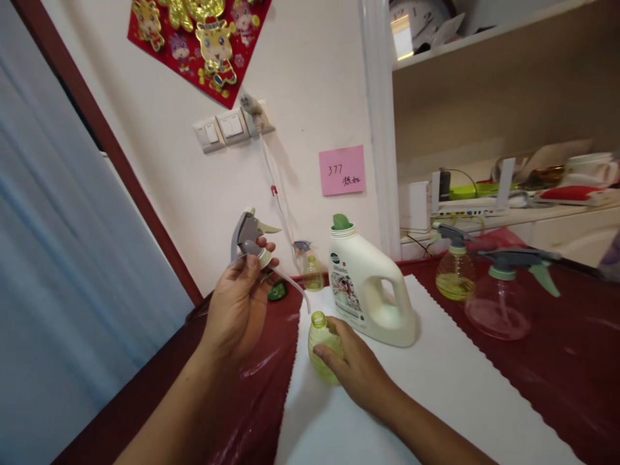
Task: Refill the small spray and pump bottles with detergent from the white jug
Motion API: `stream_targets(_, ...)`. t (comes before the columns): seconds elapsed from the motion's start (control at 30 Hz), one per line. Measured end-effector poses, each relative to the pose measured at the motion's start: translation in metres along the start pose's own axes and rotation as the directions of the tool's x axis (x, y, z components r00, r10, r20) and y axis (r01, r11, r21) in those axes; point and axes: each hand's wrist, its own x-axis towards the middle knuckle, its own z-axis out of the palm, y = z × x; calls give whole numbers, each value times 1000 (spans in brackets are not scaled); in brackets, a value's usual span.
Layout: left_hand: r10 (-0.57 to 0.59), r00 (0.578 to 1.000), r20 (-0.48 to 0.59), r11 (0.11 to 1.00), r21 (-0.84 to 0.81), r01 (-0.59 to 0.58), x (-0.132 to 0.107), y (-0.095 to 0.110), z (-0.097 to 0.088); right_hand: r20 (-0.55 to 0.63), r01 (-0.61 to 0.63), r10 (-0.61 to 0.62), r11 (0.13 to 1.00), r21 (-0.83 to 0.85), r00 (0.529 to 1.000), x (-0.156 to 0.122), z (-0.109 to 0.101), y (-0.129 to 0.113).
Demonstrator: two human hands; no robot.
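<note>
Person's got the spray head (pixel 249 237) w/ its dip tube unscrewed and lifted clear in the left hand (pixel 237 309), fingers closed around its collar, right hand (pixel 356 369) wrapped on the open yellow bottle (pixel 321 345) standing on the white mat (pixel 436 381) — looks empty afaict, detergent jug (pixel 368 290) just behind, nothing poured yet.

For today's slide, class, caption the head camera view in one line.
Left hand holds a grey trigger sprayer head aloft; right hand steadies an open yellow-green spray bottle beside a detergent jug.
</note>
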Motion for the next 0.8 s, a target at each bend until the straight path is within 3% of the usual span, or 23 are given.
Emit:
stream_targets(0.3, -144, 989, -21, 990, -11, 143, -11, -44, 0, 8, 12, -12, 1000, -5, 1000, 2, -5, -8)
stream_targets(0.43, -240, 970, -42, 969, 53, 242, -32, -79, -17, -2, 14, -14, 1000, -20, 1000, 2, -6, -10)
stream_targets(0.57, -345, 939, 8, 934, 100, 343, -48, -109, -36, -7, 15, -15, 999, -30, 1000, 2, -6, -13)
stream_targets(0.8, -354, 932, 82, 927, 165, 338, -51, -116, -44, -8, 8, -8, 999, -32, 1000, 2, -7, -14)
